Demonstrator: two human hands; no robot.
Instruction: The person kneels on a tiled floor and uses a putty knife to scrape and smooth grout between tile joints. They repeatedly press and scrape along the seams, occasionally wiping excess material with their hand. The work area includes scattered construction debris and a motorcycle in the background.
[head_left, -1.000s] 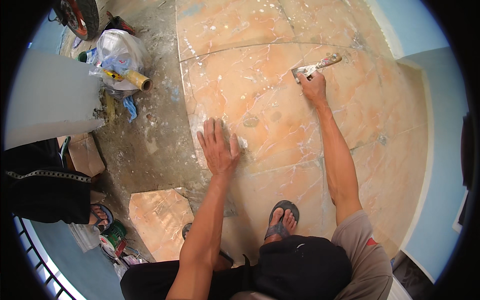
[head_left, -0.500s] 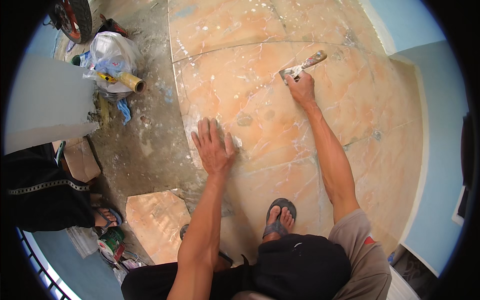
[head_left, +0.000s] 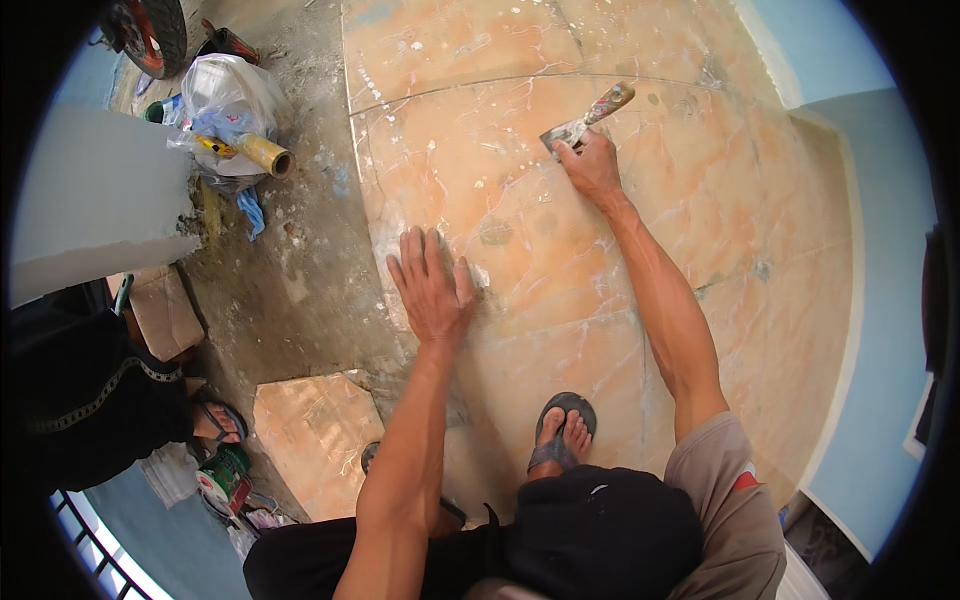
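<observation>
While the left hand [head_left: 432,298] lies spread on the tiles [head_left: 545,272], the right hand [head_left: 595,170] grips the scraper [head_left: 577,127] near its blade [head_left: 554,137] over them; likely light and stiff, it is best held by its handle [head_left: 611,101].

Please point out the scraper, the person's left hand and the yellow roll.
Scraper [head_left: 606,102]: head view, on its handle.
Left hand [head_left: 434,302]: head view, on the back of it.
Yellow roll [head_left: 262,154]: head view, on its curved side.
</observation>
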